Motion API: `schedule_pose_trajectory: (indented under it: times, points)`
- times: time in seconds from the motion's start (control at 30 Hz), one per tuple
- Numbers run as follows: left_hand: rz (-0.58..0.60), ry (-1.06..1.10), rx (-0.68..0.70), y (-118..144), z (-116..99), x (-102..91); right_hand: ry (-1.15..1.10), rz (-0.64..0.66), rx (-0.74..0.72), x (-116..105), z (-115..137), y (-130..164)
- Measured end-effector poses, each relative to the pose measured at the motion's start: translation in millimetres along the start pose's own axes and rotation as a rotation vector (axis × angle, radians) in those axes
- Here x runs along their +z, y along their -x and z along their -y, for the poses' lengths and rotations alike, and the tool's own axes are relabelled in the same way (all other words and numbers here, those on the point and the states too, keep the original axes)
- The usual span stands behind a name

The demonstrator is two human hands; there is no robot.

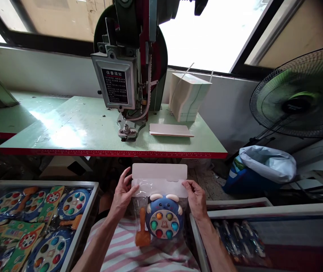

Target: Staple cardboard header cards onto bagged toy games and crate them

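In front of me I hold a clear plastic bag (147, 206) with a blue round toy (164, 219) and an orange hammer (142, 232) inside. A pale cardboard header card (159, 172) sits folded over the bag's top. My left hand (122, 192) grips the bag's upper left edge. My right hand (195, 198) grips its upper right edge. The bag hangs over my striped lap, below the table's front edge.
A green table (73, 130) with a red ruler edge carries a stapling machine (130, 75), a flat card (170, 130) and a stack of cards (188, 98). A tray (36, 223) of bagged toys stands at my left, another tray (235, 230) at my right. A fan (303, 94) is at right.
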State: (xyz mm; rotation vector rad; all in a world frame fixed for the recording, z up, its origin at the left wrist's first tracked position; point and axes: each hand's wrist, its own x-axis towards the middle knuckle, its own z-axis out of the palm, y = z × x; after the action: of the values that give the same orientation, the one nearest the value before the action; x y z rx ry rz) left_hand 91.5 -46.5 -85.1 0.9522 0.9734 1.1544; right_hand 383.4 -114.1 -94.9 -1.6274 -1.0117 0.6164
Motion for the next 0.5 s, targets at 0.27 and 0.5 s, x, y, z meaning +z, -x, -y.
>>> schedule_pose_trajectory:
  times: [0.27,0.5]
  points:
    - [0.074,0.025,-0.117,-1.1,6.6,-0.3,-0.125,-0.012,0.057,-3.2,-6.2,-0.7]
    - [-0.041,-0.034,-0.093,-8.9,9.7,6.4,-0.1,-0.031,0.039,-4.1,-6.3,-2.9]
